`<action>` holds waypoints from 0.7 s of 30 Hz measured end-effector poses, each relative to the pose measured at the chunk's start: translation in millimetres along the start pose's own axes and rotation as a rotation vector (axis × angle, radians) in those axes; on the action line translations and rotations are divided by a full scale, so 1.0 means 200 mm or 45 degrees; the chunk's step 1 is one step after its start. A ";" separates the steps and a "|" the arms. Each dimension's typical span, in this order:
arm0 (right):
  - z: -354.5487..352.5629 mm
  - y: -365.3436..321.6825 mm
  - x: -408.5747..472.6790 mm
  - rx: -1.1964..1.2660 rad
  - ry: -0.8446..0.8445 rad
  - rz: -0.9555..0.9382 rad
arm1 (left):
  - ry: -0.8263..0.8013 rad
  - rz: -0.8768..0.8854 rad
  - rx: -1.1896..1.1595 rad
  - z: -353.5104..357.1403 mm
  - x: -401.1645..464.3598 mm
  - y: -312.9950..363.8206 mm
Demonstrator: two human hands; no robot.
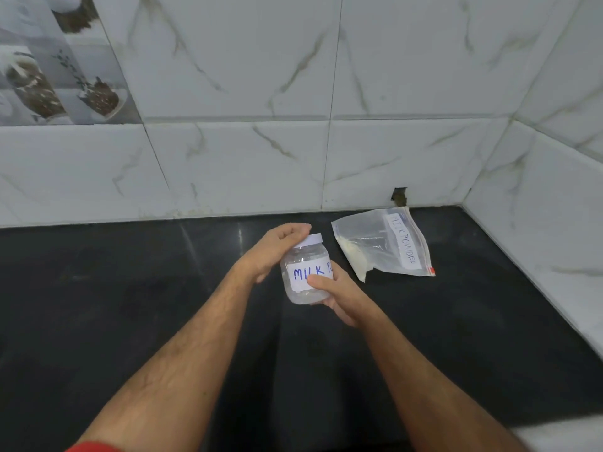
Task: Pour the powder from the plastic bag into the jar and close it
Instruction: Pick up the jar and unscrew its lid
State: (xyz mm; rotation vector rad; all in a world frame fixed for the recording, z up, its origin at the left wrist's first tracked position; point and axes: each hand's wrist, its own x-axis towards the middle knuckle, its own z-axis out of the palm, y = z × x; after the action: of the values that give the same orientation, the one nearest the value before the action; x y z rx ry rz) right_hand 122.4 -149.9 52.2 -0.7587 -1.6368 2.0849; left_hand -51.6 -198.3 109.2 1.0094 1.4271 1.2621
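Note:
A clear plastic jar [301, 261] with a white label reading "MILK" is held above the black counter, tilted slightly. My right hand [336, 293] grips its lower body from the right. My left hand [277, 247] wraps over its white lid [311, 240] from the left. The jar looks empty. A zip plastic bag [385, 244] labelled "MILK POWDER" lies flat on the counter to the right of the jar, with pale powder [354, 256] gathered in its lower left corner. Its zip edge faces right.
The black counter [163, 305] meets white marble-tiled walls at the back and on the right, forming a corner behind the bag. A small dark hole [399, 195] sits in the back wall just above the bag.

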 end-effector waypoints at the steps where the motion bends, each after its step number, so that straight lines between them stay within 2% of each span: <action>1: 0.00 -0.01 -0.01 -0.012 -0.010 -0.005 | -0.014 -0.004 -0.018 0.01 0.00 0.00; 5: -0.02 -0.04 -0.03 -0.066 0.051 0.020 | -0.041 0.006 -0.048 0.01 0.00 0.02; 10: -0.02 -0.04 -0.05 -0.053 0.003 0.054 | -0.069 0.012 -0.029 0.02 -0.02 0.02; 13: -0.01 -0.04 -0.06 -0.067 -0.011 0.041 | -0.045 0.009 -0.067 0.04 -0.03 0.03; 21: 0.04 -0.03 -0.05 -0.265 0.118 0.002 | 0.050 -0.014 -0.099 0.07 -0.07 -0.02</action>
State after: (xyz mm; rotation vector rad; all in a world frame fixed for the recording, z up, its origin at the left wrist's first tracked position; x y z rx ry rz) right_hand 125.2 -159.5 61.9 -0.9085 -1.8204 1.8698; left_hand -35.5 -209.0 106.9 0.9276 1.4007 1.3259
